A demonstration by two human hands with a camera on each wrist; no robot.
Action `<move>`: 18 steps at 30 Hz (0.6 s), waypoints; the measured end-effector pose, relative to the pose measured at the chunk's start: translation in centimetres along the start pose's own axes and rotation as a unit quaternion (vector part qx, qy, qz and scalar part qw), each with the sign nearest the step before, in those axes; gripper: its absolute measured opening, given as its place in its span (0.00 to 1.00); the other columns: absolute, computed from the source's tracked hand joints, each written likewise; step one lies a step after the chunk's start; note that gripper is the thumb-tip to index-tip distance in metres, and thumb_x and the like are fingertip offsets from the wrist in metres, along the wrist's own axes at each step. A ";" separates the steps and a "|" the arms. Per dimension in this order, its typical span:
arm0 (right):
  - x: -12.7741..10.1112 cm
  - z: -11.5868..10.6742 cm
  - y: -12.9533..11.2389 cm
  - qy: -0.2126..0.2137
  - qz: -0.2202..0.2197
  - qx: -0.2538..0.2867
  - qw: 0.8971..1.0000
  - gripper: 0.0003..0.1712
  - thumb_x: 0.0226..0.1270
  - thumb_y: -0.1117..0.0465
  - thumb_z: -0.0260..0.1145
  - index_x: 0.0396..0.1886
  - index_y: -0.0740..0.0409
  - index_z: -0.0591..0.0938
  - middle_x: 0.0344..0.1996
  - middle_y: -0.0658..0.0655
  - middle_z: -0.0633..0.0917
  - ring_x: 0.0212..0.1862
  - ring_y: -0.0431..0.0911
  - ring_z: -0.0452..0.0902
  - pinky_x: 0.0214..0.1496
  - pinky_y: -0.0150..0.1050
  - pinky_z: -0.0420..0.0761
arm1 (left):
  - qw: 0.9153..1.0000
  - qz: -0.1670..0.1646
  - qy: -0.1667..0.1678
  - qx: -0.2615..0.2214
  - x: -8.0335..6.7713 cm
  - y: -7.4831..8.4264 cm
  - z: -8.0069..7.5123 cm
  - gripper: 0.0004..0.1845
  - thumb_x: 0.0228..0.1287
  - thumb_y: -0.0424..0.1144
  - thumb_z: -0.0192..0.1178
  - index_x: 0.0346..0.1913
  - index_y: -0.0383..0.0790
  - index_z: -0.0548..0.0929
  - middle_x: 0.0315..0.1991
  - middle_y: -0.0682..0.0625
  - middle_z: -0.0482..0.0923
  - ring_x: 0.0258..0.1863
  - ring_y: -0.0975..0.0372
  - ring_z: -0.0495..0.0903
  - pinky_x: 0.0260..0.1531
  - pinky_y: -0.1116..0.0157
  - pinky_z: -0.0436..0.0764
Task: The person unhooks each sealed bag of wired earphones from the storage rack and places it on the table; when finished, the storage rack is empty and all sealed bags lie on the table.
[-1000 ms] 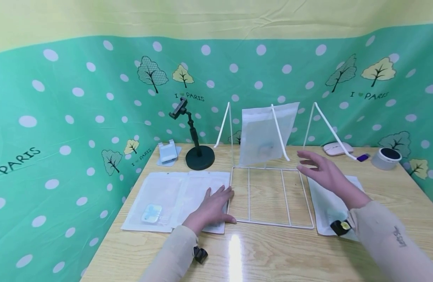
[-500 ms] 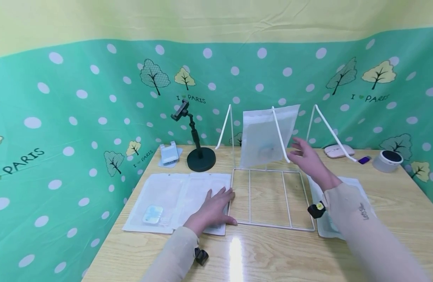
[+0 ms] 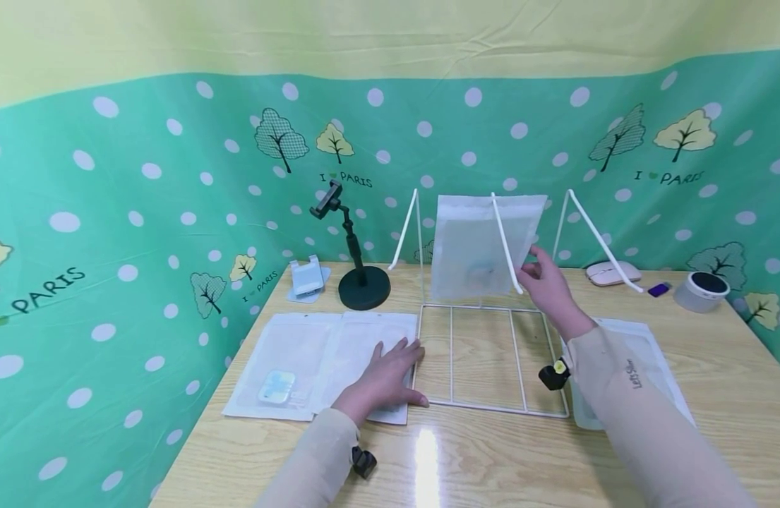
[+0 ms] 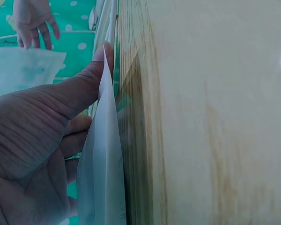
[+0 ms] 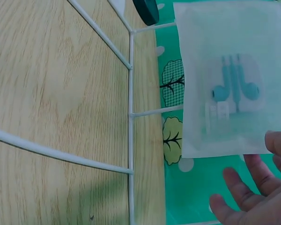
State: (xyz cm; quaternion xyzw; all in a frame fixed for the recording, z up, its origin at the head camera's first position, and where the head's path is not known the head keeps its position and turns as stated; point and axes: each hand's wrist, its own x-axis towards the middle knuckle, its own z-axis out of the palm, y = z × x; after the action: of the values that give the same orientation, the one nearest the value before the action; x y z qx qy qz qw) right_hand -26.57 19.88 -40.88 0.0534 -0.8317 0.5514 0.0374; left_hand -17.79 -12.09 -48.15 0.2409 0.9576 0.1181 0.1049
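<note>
Head view: left hand flat on pouches; right hand open, fingertips at hanging pouch.

Four pouches: one on the rack, two at left, one at right. Two hands. One phone stand, one mouse.

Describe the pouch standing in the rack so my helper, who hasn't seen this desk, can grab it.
Find the white wire rack at the middle of the desk, against the green curtain. The pouch leans upright among its slanted prongs, by the right hand. Unlike the flat pouches lying left of the rack, it stands up and holds teal earphones.
</note>
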 end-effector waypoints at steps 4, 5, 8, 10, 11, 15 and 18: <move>-0.1 0.2 0.0 0.021 -0.010 -0.036 0.999 0.24 0.76 0.58 0.54 0.66 0.65 0.66 0.45 0.69 0.79 0.46 0.55 0.74 0.45 0.42 0.75 | 1.000 -0.001 0.000 -0.001 0.0 0.0 0.0 0.52 0.45 0.65 0.71 0.73 0.45 0.65 0.75 0.50 0.56 0.75 0.54 0.50 0.70 0.40 0.44; -0.2 0.2 0.1 0.024 -0.014 -0.045 0.999 0.22 0.76 0.57 0.54 0.62 0.66 0.69 0.44 0.68 0.79 0.44 0.54 0.73 0.42 0.40 0.75 | 1.000 -0.001 0.001 -0.001 0.0 0.0 0.1 0.53 0.45 0.65 0.71 0.73 0.45 0.65 0.75 0.50 0.56 0.75 0.54 0.50 0.70 0.40 0.44; -0.6 0.1 0.0 0.031 -0.025 -0.064 0.997 0.20 0.77 0.53 0.54 0.52 0.68 0.75 0.43 0.67 0.80 0.42 0.51 0.72 0.40 0.37 0.74 | 1.000 -0.001 0.001 0.000 0.1 -0.1 0.1 0.53 0.45 0.65 0.71 0.73 0.45 0.65 0.75 0.50 0.56 0.75 0.54 0.50 0.70 0.40 0.44; -0.9 -0.1 0.1 0.029 -0.028 -0.060 0.997 0.22 0.77 0.51 0.53 0.50 0.68 0.76 0.44 0.66 0.79 0.43 0.51 0.71 0.40 0.36 0.73 | 1.000 0.000 0.002 0.000 0.1 -0.1 0.2 0.53 0.45 0.65 0.71 0.73 0.45 0.65 0.75 0.50 0.56 0.75 0.53 0.50 0.70 0.40 0.44; -1.0 -0.2 0.1 0.027 -0.030 -0.052 0.998 0.23 0.77 0.51 0.52 0.51 0.68 0.76 0.45 0.66 0.79 0.45 0.51 0.72 0.41 0.36 0.74 | 1.000 0.000 0.002 0.000 0.1 -0.1 0.2 0.53 0.45 0.65 0.71 0.73 0.45 0.65 0.75 0.50 0.56 0.75 0.53 0.50 0.69 0.39 0.44; -1.7 -0.7 0.0 0.016 -0.031 -0.003 0.999 0.22 0.79 0.54 0.50 0.55 0.70 0.74 0.50 0.66 0.77 0.50 0.46 0.73 0.49 0.31 0.79 | 1.000 -0.001 0.002 0.000 0.1 -0.1 0.2 0.53 0.45 0.65 0.71 0.73 0.45 0.65 0.75 0.50 0.56 0.75 0.53 0.50 0.69 0.40 0.44; -2.2 -1.0 -0.1 0.011 -0.032 0.025 0.999 0.21 0.79 0.56 0.48 0.56 0.70 0.71 0.52 0.65 0.75 0.52 0.43 0.74 0.51 0.29 0.79 | 1.000 -0.002 0.000 0.001 0.1 -0.1 0.2 0.53 0.44 0.66 0.71 0.73 0.45 0.65 0.75 0.50 0.56 0.75 0.53 0.50 0.69 0.40 0.44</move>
State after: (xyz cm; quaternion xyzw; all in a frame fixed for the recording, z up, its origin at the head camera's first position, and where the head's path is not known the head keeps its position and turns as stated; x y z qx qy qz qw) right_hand -24.38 20.90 -40.70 0.0748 -0.8148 0.5713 0.0633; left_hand -17.89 -12.11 -48.43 0.2387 0.9583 0.1169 0.1045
